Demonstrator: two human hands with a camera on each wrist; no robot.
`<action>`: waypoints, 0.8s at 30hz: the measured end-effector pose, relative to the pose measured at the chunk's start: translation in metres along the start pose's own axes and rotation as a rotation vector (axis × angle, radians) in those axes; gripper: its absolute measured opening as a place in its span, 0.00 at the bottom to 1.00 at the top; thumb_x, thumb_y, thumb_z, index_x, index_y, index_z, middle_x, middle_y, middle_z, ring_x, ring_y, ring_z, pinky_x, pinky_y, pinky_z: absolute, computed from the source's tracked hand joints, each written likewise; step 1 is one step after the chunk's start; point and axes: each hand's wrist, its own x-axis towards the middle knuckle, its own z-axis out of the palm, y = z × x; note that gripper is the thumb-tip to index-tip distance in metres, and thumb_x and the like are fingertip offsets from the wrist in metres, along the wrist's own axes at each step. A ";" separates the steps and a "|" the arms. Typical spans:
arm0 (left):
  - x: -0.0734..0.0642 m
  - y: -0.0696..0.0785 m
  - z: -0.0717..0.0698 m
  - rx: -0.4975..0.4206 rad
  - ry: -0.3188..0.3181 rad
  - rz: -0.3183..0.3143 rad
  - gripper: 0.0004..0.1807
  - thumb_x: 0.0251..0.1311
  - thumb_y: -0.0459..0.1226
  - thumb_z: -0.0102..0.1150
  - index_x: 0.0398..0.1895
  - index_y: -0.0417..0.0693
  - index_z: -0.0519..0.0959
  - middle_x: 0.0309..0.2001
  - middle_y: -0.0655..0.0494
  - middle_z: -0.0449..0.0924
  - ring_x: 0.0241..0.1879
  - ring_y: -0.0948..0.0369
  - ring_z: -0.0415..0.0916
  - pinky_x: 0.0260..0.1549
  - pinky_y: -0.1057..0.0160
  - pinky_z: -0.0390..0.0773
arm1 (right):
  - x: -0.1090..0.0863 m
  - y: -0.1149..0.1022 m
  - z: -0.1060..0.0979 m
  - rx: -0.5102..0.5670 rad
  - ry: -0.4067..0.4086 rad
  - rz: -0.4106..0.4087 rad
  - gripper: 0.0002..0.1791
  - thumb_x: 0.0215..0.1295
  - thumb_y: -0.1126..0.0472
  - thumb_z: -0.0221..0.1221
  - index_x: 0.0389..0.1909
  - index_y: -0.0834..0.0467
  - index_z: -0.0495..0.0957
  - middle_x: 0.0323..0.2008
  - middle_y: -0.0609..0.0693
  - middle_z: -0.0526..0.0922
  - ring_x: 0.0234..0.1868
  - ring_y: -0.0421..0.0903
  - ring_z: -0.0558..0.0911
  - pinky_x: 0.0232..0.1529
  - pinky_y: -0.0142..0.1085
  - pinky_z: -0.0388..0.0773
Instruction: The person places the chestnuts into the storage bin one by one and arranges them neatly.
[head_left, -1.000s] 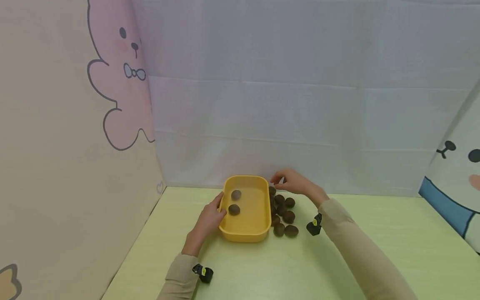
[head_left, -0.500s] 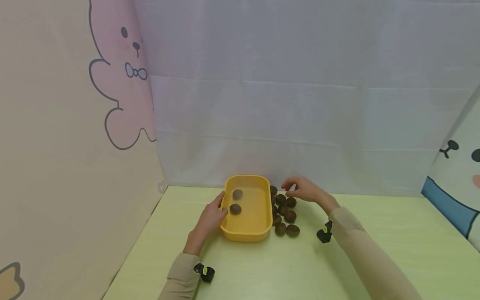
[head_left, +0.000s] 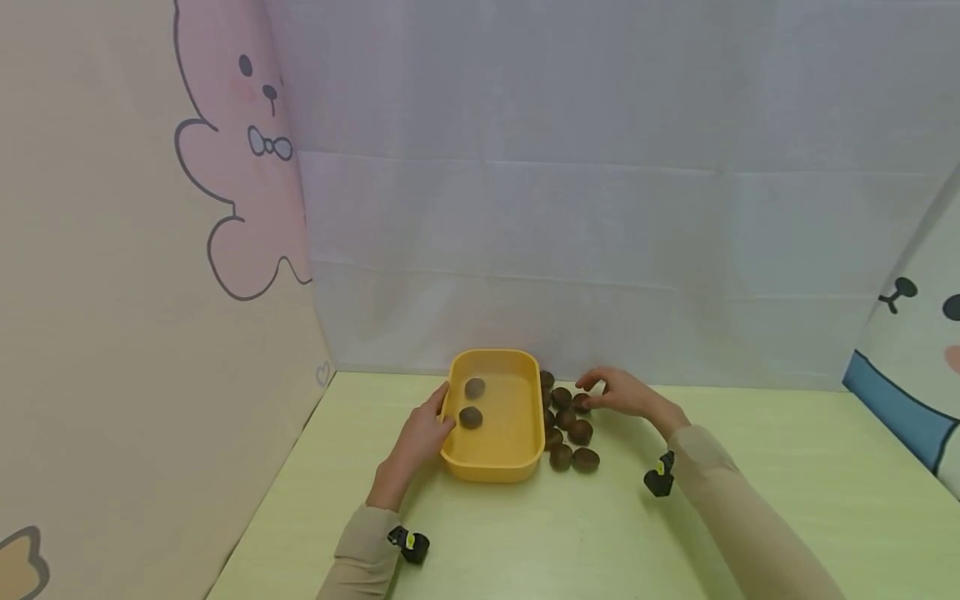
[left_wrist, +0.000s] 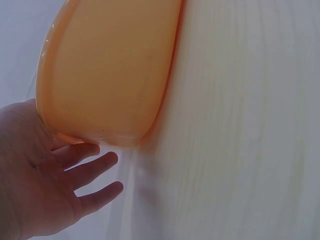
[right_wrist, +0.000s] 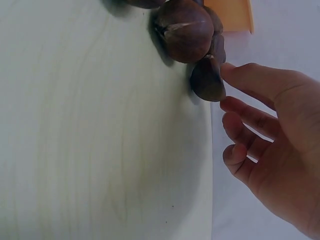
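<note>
My left hand (head_left: 417,432) holds a yellow plastic tub (head_left: 491,475) by its left side, thumb at the rim; in the left wrist view, several fingers (left_wrist: 95,169) reach along the outside of its wall. Two brown chestnuts (head_left: 471,417) lie inside the tub. Against its right side is a loose group of chestnuts (head_left: 581,432) on the table. My right hand (head_left: 626,395) is at the back right of this group. In the right wrist view, its thumb and index fingertip are right at the edge of one chestnut (right_wrist: 207,80), with a gap between them.
The pale green table (head_left: 510,542) meets a white cloth backdrop (head_left: 510,250) just behind the tub. A beige wall (head_left: 150,375) with a pink bear drawing stands at the left, and a printed panel (head_left: 922,358) at the right.
My right hand has moved right and down, from the tub's back right corner to the chestnut at the group's back right. The left hand and the tub stay in place.
</note>
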 end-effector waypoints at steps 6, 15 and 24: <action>0.000 0.001 0.000 0.000 -0.005 -0.003 0.37 0.64 0.34 0.53 0.77 0.43 0.57 0.67 0.40 0.72 0.66 0.45 0.71 0.59 0.46 0.73 | -0.002 0.008 0.008 0.041 -0.008 0.003 0.23 0.57 0.63 0.66 0.53 0.68 0.79 0.49 0.64 0.83 0.50 0.60 0.79 0.44 0.40 0.75; 0.000 0.002 0.000 0.000 -0.008 0.000 0.37 0.63 0.34 0.52 0.77 0.43 0.57 0.67 0.40 0.72 0.64 0.48 0.73 0.54 0.49 0.74 | -0.002 0.013 0.014 0.026 0.018 0.018 0.23 0.56 0.63 0.67 0.53 0.66 0.79 0.47 0.62 0.83 0.43 0.52 0.79 0.40 0.38 0.74; -0.001 0.001 0.000 -0.001 -0.005 -0.002 0.37 0.63 0.34 0.51 0.77 0.42 0.57 0.67 0.40 0.71 0.64 0.48 0.73 0.53 0.50 0.74 | 0.000 0.009 0.012 0.062 0.100 0.003 0.23 0.57 0.62 0.67 0.54 0.67 0.79 0.48 0.61 0.82 0.39 0.48 0.82 0.39 0.37 0.78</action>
